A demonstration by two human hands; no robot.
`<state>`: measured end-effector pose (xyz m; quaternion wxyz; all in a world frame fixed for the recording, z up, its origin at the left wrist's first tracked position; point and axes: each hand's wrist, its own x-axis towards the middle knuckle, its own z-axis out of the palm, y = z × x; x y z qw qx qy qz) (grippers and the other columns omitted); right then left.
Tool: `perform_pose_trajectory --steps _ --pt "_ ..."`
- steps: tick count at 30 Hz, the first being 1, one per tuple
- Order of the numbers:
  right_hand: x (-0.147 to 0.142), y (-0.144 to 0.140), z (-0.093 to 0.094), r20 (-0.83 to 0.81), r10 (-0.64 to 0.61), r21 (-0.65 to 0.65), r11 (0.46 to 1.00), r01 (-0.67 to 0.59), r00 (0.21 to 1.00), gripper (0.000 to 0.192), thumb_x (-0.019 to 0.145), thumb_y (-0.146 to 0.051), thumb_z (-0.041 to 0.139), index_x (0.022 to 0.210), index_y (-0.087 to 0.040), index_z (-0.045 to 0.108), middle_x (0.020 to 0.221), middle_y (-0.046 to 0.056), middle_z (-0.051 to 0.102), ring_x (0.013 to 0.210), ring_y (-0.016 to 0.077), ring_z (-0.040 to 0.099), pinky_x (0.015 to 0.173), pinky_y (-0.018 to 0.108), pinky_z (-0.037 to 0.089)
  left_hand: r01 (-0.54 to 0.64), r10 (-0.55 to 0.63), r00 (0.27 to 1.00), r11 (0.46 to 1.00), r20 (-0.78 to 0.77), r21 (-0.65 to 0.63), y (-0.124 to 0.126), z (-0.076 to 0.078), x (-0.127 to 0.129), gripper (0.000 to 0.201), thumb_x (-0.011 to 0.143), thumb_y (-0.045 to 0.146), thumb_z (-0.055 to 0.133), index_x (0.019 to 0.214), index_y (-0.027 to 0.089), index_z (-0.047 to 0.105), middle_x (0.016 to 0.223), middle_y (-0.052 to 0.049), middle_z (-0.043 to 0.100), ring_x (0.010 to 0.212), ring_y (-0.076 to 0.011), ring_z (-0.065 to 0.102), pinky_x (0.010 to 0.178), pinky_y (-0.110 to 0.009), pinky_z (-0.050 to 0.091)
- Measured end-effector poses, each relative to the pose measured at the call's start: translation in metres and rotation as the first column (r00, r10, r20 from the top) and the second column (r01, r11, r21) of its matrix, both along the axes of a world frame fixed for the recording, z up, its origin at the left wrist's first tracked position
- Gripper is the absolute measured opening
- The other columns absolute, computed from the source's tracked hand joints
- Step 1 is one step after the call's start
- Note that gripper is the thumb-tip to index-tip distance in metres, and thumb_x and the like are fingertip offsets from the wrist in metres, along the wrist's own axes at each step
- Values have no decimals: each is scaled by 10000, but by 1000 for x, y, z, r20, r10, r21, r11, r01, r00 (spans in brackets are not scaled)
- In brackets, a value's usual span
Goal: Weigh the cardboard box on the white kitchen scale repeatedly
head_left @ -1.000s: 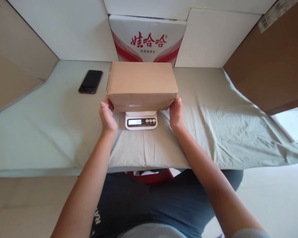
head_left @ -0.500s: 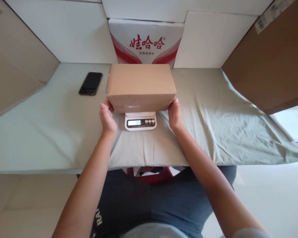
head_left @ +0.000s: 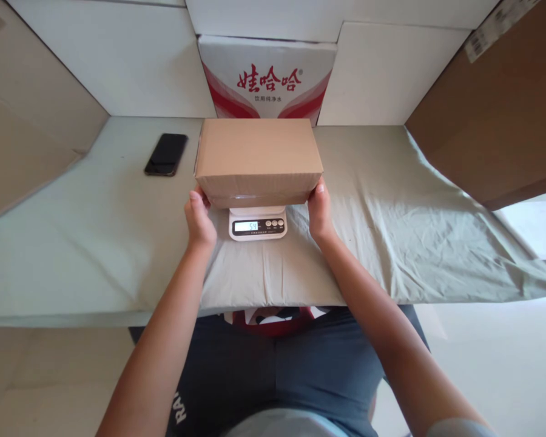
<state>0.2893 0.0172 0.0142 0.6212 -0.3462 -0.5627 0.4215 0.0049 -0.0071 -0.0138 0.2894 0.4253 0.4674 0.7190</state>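
A brown cardboard box (head_left: 258,149) rests on a white digital kitchen scale (head_left: 258,235), covering the scale's platform. The scale's lit display seems to read 54, with small round buttons to its right. At the box's near left corner is my left hand (head_left: 199,217), closed against its side with the fingertips hidden. My right hand (head_left: 319,209) grips the near right corner in the same way, thumb up along the edge. Tape runs across the front face of the box.
A dark smartphone (head_left: 166,155) lies left of the box on the pale green cloth (head_left: 95,243). Behind stands a white and red carton (head_left: 268,73) among white panels. Large cardboard pieces (head_left: 495,115) (head_left: 31,115) wall in both sides. The table's front edge is near my lap.
My left hand has shifted very slightly right and its fingers sit closer to the box's corner. The box, the scale and its reading look the same.
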Motion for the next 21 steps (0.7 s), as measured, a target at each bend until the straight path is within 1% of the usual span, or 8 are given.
perform_pose_trajectory --steps 4,7,10,13,16,19,21 --pt "-2 2 0 4 -4 -46 999 4 1000 869 1093 -1034 547 1646 -425 824 1794 31 821 1893 380 579 1653 583 386 -13 13 1000 1000 -9 1 0 1 1 1054 1026 1127 603 1462 211 893 1394 -240 868 1601 -495 754 1358 -637 623" --pt "-3 0 -2 6 -15 -75 997 15 1000 888 1077 -1052 553 1641 -422 825 1800 28 816 1909 379 554 1672 591 345 5 -5 1000 1000 -4 4 -1 0 1 1038 1034 1123 601 1453 221 898 1418 -236 871 1604 -490 751 1359 -641 620" --pt "-4 -4 -1 2 -18 -99 995 18 1000 878 1066 -1053 577 1644 -438 820 1822 14 798 1938 381 514 1696 622 275 26 -26 1000 1000 13 8 -1 1 1 994 1041 1119 602 1419 255 919 1452 -212 882 1605 -472 759 1350 -610 633" --pt "-6 -9 5 -2 2 -73 997 -2 1000 853 1081 -1035 576 1661 -455 811 1837 16 785 1951 380 495 1697 624 272 40 -41 999 999 36 8 -3 6 2 946 1019 1112 654 1349 276 950 1469 -195 898 1627 -463 760 1351 -587 648" --pt "-7 -13 16 6 9 -48 999 -9 1000 869 1075 -1050 560 1657 -458 817 1805 29 808 1963 387 478 1687 602 315 76 -77 996 997 47 25 -8 18 4 968 971 1136 696 1313 271 960 1496 -207 899 1714 -481 709 1392 -614 640" --pt "-4 -16 29 7 -4 -46 999 4 1000 857 1053 -1067 578 1598 -462 846 1742 23 845 1976 398 453 1689 599 322 185 -186 982 983 35 14 -16 37 2 1001 951 1180 665 1321 293 946 1537 -196 893 1850 -479 577 1471 -642 588" --pt "0 -14 40 -5 -7 -58 998 7 1000 815 1039 -1064 615 1514 -457 881 1717 7 856 1988 407 434 1684 606 327 263 -263 965 965 26 3 -19 52 -2 1017 919 1201 682 1284 284 929 1542 -208 889 1906 -502 484 1509 -689 542"
